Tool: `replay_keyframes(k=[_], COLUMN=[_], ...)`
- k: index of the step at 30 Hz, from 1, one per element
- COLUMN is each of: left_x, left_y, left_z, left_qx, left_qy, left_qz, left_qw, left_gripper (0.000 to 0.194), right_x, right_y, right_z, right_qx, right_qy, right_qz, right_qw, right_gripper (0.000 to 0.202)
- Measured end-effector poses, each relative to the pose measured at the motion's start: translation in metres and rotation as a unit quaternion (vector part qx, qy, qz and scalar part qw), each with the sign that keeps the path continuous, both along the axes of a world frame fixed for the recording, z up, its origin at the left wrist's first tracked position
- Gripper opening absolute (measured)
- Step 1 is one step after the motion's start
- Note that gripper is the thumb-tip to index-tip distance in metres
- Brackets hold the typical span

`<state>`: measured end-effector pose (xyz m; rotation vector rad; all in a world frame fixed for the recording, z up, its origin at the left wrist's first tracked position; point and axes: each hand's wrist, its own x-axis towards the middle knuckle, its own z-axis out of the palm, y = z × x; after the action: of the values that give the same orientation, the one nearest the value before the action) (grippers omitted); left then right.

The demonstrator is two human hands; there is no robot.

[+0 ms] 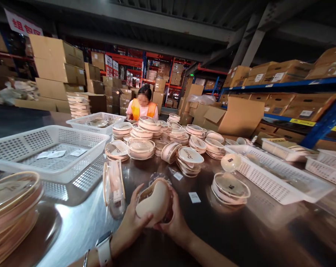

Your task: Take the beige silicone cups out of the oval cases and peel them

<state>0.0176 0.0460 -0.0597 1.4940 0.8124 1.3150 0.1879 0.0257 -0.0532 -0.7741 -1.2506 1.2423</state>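
Note:
Above the near edge of the dark metal table, my left hand (138, 217) and my right hand (176, 222) hold a beige moulded bra cup (158, 200) between them. Its smooth curved face is turned up toward me. Clear plastic shows around it, partly hidden by my fingers. My left thumb presses the lower front of the cup, while my right fingers wrap its far side. A small white card (194, 197) lies on the table to the right, and another card (178, 176) lies just beyond my hands. To the left, a clear-lidded round package (114, 185) stands on its edge.
Many stacked round packages (141, 148) fill the table ahead. More are stacked near left (12, 211); one small stack (230, 188) sits at right. White perforated baskets (81, 163) (264, 181) flank the table. A person in an orange vest (143, 109) sits opposite, before carton stacks and shelving.

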Motion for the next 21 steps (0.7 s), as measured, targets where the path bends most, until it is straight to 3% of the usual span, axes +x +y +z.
replay_keyframes(k=[4,8,13,18,21], left_x=[0.002,0.004,0.003,-0.01,-0.026], left_y=[-0.007,-0.014,-0.02,-0.018,-0.008], left_z=[0.006,0.011,0.02,0.038,0.054], left_qx=[-0.015,0.024,0.082,0.229,0.277], left_qy=[0.021,0.036,0.111,0.266,0.382], left_qz=[0.09,0.045,0.009,0.027,0.112], left_qw=[0.996,0.998,0.99,0.936,0.875], left_gripper=[0.075,0.061,0.055,0.076,0.075], right_x=[-0.009,-0.015,-0.012,-0.001,0.01], right_y=[-0.004,-0.008,-0.005,0.008,0.017], right_z=[-0.003,-0.011,-0.011,-0.016,-0.022], right_qx=[-0.026,-0.074,-0.096,-0.078,-0.094], right_qy=[0.08,0.054,0.085,0.083,0.07], right_qz=[0.008,0.049,-0.058,-0.12,-0.128], right_qw=[0.996,0.995,0.99,0.986,0.985], right_gripper=[0.102,0.113,0.111,0.095,0.089])
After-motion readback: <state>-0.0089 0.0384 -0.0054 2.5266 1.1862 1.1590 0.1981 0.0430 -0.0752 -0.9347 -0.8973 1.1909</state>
